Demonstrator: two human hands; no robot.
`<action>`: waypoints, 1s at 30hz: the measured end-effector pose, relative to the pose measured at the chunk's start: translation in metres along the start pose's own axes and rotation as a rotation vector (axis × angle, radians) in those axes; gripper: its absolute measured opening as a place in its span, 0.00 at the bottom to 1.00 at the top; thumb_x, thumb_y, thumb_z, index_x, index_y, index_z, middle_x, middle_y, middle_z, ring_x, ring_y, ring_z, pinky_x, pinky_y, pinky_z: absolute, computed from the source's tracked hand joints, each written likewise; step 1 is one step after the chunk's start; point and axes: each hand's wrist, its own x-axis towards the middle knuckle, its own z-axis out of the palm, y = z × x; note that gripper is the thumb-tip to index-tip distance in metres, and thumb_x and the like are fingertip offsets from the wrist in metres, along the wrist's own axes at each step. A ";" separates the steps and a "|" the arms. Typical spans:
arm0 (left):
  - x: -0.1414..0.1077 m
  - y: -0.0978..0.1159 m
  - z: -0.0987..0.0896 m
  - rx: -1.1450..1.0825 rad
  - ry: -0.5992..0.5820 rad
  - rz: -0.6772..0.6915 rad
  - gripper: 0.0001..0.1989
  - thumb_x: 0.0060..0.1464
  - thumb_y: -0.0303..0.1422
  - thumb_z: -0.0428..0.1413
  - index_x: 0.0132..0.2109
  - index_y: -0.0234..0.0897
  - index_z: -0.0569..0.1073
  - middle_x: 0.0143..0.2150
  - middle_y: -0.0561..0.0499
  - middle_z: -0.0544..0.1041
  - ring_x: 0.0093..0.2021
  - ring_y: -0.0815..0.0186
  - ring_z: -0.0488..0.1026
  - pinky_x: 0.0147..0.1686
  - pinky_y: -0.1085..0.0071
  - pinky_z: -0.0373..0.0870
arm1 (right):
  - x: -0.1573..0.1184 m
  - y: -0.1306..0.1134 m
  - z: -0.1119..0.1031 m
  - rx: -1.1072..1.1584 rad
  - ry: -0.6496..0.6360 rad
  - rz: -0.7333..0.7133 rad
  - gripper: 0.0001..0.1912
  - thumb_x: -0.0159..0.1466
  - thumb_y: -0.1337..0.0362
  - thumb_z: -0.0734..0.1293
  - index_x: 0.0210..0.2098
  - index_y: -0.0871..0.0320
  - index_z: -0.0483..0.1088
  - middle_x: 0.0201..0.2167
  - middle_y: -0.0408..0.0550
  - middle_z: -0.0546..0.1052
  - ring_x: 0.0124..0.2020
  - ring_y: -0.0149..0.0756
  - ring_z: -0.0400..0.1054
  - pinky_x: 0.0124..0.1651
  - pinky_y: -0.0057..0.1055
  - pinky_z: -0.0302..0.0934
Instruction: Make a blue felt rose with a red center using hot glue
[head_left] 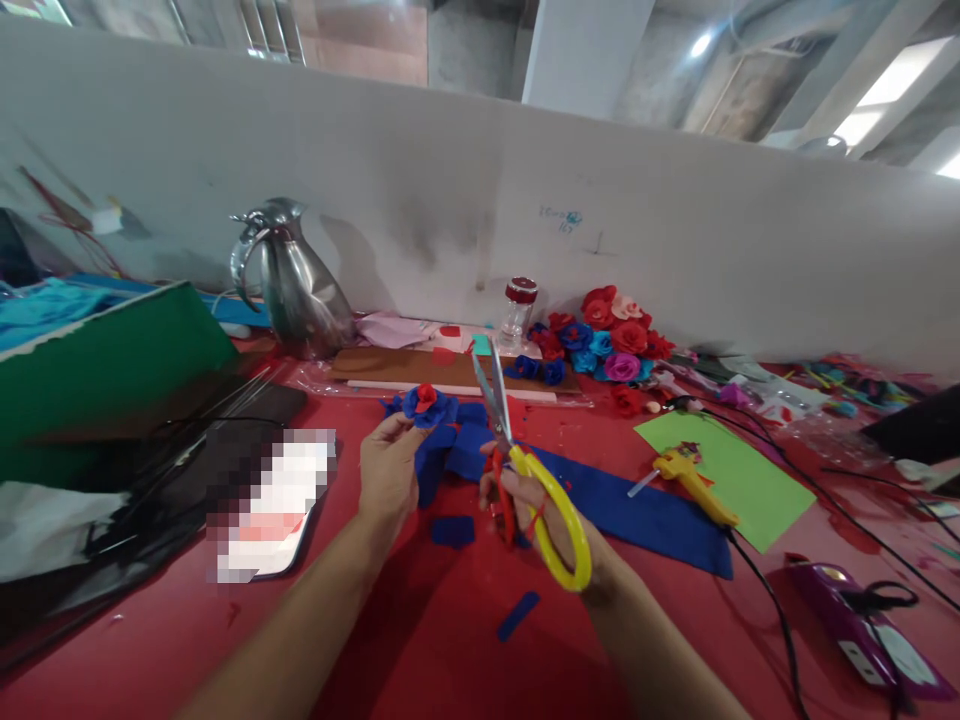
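Observation:
My left hand (386, 475) pinches a blue paper flower (441, 408) with a red centre between thumb and fingers. My right hand (547, 505) grips a pair of scissors (521, 458), one handle yellow and the other red. The blades point up and away from me, slightly apart, just right of the flower. Blue pieces (469, 455) lie behind and between my hands. A long blue strip (637, 515) stretches out to the right, partly behind my right hand. Two small blue scraps (452, 531) rest on the red tabletop (442, 650) nearer to me.
A yellow glue gun (697, 482) lies on a green sheet (757, 510), its cord trailing forward. A purple power strip (862, 625) sits front right. Paper flowers (626, 335), a jar (517, 310) and a metal jug (300, 290) stand along the wall. A phone (277, 510) lies left.

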 end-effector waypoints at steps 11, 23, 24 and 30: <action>-0.011 0.012 0.009 0.070 0.118 0.041 0.14 0.31 0.34 0.70 0.27 0.34 0.77 0.21 0.55 0.75 0.21 0.72 0.66 0.22 0.75 0.64 | -0.006 0.022 0.017 -0.093 -0.114 -0.002 0.28 0.53 0.45 0.73 0.48 0.51 0.67 0.35 0.43 0.69 0.34 0.34 0.68 0.32 0.27 0.64; -0.014 0.007 0.008 0.110 0.135 0.061 0.13 0.30 0.32 0.69 0.25 0.34 0.75 0.21 0.57 0.72 0.21 0.74 0.63 0.22 0.76 0.61 | -0.003 0.034 0.013 -0.173 -0.152 -0.077 0.25 0.61 0.43 0.67 0.49 0.53 0.65 0.23 0.37 0.67 0.22 0.27 0.58 0.27 0.25 0.53; -0.014 0.006 0.008 0.122 0.137 0.061 0.13 0.31 0.32 0.69 0.25 0.34 0.75 0.21 0.56 0.72 0.21 0.74 0.63 0.22 0.77 0.61 | -0.003 0.034 0.014 -0.174 -0.149 -0.087 0.25 0.61 0.42 0.67 0.49 0.53 0.65 0.23 0.37 0.67 0.22 0.27 0.58 0.26 0.25 0.53; -0.013 0.002 0.004 0.140 0.139 0.072 0.12 0.32 0.33 0.69 0.26 0.36 0.75 0.22 0.57 0.73 0.22 0.72 0.65 0.23 0.76 0.61 | -0.004 0.033 0.018 -0.143 -0.120 -0.101 0.25 0.60 0.42 0.68 0.48 0.52 0.65 0.24 0.36 0.64 0.21 0.25 0.57 0.24 0.23 0.51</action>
